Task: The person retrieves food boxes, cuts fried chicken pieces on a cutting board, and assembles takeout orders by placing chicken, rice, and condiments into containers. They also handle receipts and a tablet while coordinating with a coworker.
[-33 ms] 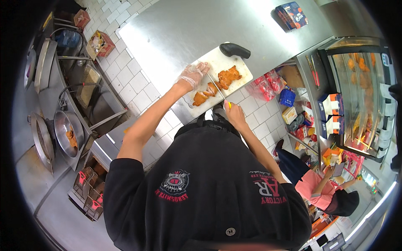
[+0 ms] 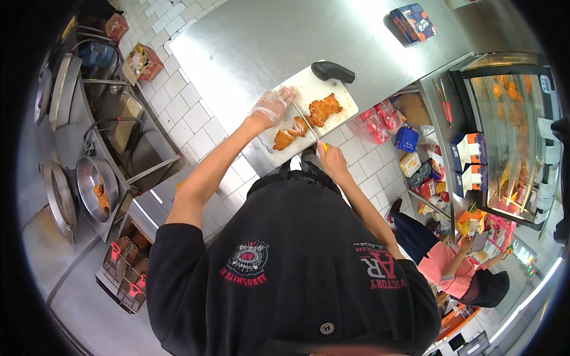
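Observation:
On a white cutting board [image 2: 348, 102] lie pieces of browned fried chicken. My right hand [image 2: 334, 163] is closed around the yellow handle of a knife [image 2: 307, 123], whose blade slants across the board. One larger fried chicken piece [image 2: 324, 110] is to the right of the blade. Left of it are cut chicken pieces [image 2: 284, 140], pale inside where sliced. My left hand [image 2: 274, 107], in a clear plastic glove, is at the blade's far end, fingers stretched out; whether they touch the blade is unclear. A black curved object [image 2: 332, 72] rests on the board's far edge.
The board sits at the near edge of a steel table [image 2: 267, 35], with a dark blue box [image 2: 413, 24] far right. To the right stands a glass display case [image 2: 504, 142]. A person in a pink top [image 2: 452, 261] is lower right. Fryers, baskets [image 2: 124, 276] and a metal bowl [image 2: 89, 172] line the left.

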### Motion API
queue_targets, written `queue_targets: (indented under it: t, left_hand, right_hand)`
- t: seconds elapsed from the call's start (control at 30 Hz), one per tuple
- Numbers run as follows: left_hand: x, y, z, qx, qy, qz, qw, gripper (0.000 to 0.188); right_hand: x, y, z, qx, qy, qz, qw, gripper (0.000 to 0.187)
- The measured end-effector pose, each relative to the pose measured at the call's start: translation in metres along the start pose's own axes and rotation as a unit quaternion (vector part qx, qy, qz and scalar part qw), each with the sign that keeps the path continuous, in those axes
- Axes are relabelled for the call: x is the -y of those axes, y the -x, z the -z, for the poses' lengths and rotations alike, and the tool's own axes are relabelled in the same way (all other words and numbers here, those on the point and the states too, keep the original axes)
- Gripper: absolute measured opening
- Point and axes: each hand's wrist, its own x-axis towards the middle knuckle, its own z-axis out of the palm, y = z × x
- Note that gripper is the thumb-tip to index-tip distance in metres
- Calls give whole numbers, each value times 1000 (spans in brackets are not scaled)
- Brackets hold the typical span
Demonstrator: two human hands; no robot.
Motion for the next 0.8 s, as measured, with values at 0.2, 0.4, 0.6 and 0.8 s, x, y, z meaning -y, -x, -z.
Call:
queue_targets:
  t: [0.2, 0.4, 0.6, 0.8]
  left_hand:
    - [-5, 70, -8, -84, -7, 61, 995, 78]
    - [-11, 113, -59, -61, 86, 130, 986, 84]
    - [1, 98, -70, -43, 78, 127, 988, 77]
    - [1, 101, -64, -56, 62, 122, 989, 76]
  right_hand:
    - [29, 38, 27, 82, -35, 10, 996, 60]
    - [37, 43, 9, 110, 72, 37, 991, 58]
    - [20, 25, -14, 70, 123, 62, 988, 61]
    - [21, 18, -15, 80, 99, 64, 990, 61]
